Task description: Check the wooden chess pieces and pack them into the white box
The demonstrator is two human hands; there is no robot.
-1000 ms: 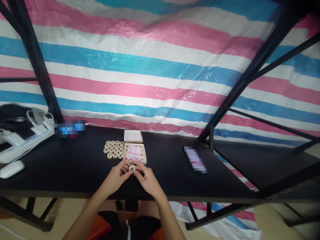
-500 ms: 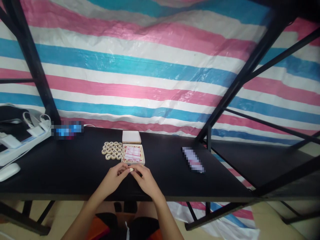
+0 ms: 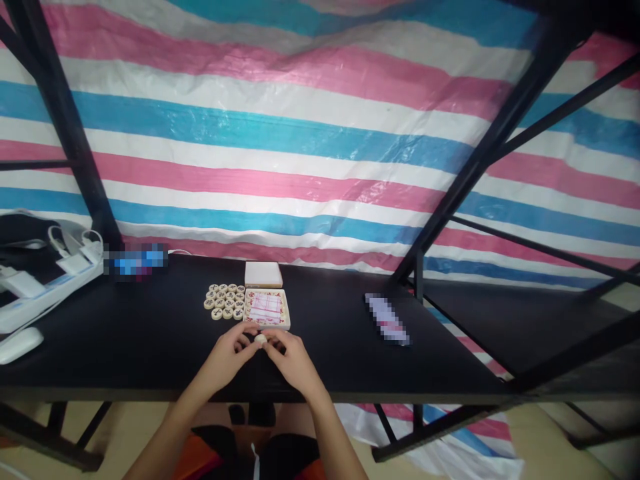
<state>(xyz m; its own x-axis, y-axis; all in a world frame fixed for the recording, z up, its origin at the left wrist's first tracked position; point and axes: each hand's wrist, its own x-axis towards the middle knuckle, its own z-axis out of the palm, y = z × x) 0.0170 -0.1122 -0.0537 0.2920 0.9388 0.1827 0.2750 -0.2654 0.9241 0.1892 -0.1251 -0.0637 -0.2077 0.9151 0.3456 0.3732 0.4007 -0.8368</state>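
Your left hand (image 3: 227, 357) and right hand (image 3: 294, 360) both pinch one round game piece (image 3: 260, 339), just in front of the open box (image 3: 287, 309), near the table (image 3: 150, 350) front edge. Loose pieces (image 3: 226, 301) sit left of the box; bare tabletop on both sides.

Black table (image 3: 150, 347): surface dark, matte. At its left end lies a white power strip (image 3: 45, 290) with white chargers (image 3: 75, 261) plugged in, cables looped above them. A white mouse (image 3: 19, 344) sits near the front left edge. One blurred item (image 3: 135, 260) lies at the back left, another blurred flat item (image 3: 389, 319) right of centre. A black metal frame (image 3: 480, 167) rises around the table. A pink, blue and white striped tarpaulin (image 3: 300, 133) covers the background.
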